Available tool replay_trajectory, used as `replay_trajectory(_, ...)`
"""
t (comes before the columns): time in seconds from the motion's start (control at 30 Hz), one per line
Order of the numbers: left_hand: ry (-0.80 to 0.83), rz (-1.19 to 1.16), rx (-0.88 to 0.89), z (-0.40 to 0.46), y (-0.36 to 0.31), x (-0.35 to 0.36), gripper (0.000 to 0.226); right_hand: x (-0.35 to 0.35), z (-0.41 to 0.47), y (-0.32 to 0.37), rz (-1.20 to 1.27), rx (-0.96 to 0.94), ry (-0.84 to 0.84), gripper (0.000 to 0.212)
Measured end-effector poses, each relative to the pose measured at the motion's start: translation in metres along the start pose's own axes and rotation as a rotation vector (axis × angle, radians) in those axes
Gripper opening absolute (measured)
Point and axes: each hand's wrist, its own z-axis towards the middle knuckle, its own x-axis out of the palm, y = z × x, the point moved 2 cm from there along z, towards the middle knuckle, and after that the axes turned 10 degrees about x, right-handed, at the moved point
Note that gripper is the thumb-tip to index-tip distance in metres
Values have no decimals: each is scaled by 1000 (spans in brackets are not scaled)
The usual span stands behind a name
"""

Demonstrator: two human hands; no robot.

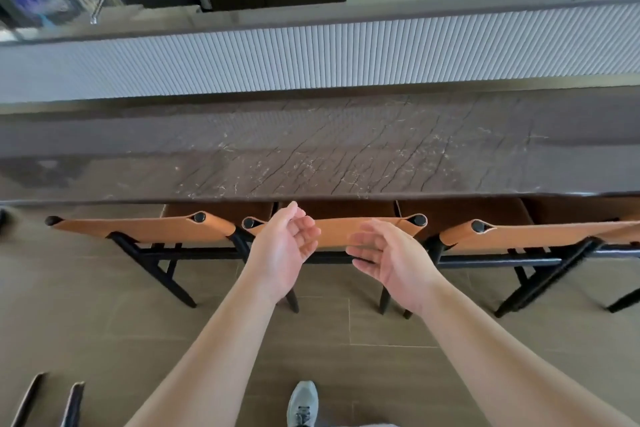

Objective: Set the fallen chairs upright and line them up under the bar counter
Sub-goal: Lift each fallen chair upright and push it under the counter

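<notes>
Under the near edge of the bar counter (346, 149), three chairs stand upright in a row, the middle chair (334, 229) nearest. Left hand (282, 246) and right hand (388, 258) are held loosely spread just before its backrest, nothing gripped. Its alignment is best judged against the neighbouring backrests, with both top corners pushed evenly.

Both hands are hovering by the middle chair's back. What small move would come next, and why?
Probably turn to the dark legs at lower left. Three chairs, the left chair, middle chair and right chair, stand upright under the counter. The left hand and right hand are open, holding nothing. Those legs may belong to a fallen chair.
</notes>
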Motion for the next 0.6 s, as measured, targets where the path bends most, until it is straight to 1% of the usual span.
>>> replay_trajectory(0.13,-22,-35,61,-43,9,15,21,-21,-23,9,-45,-13,105,24)
replay_trajectory(0.2,-64,-31,85,-66,12,13,23,-23,-30,9,-86,-10,144,23)
replay_trajectory(0.3,-188,-62,91,-102,16,-3,23,-11,-40,2,-161,8,184,19)
replay_trajectory(0.37,-304,-89,104,-125,15,-20,20,2,-47,-7,-224,29,219,16)
replay_trajectory(0.43,-399,-110,115,-148,13,-39,17,17,-55,-20,-295,31,298,19)
replay_trajectory(0.6,-497,-160,194,-214,14,-82,17,54,-86,-61,-405,87,445,23)
